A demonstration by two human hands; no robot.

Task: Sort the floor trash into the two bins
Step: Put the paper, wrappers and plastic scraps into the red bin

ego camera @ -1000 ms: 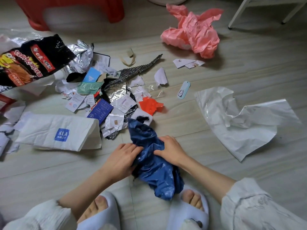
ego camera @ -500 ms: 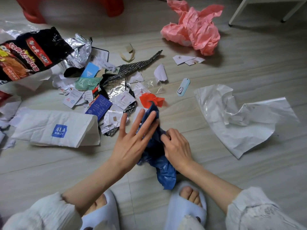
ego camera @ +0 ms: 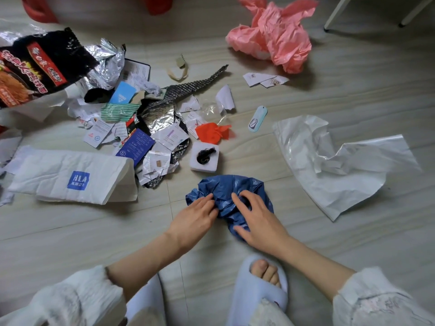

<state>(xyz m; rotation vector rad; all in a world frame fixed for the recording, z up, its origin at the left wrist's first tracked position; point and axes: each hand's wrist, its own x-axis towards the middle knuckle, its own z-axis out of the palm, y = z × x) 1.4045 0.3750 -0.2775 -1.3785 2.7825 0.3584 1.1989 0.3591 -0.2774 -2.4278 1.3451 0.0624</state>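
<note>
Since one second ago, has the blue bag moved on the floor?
Yes. The blue bag now lies bunched nearer the person, uncovering the white foam block it had overlapped.

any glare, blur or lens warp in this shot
Head view: glare on the foil wrapper; wide-angle warp bends the floor seams near the edges; sleeves and slippers at the bottom look soft; the blue bag and both hands, left and right, are fairly sharp.

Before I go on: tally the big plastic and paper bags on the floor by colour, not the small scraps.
Blue: 1, the crumpled blue bag under the left hand and right hand
Pink: 1, the pink bag
White: 2, the white plastic bag and the HLA bag
Black: 1, the noodle packet
Total: 5
</note>
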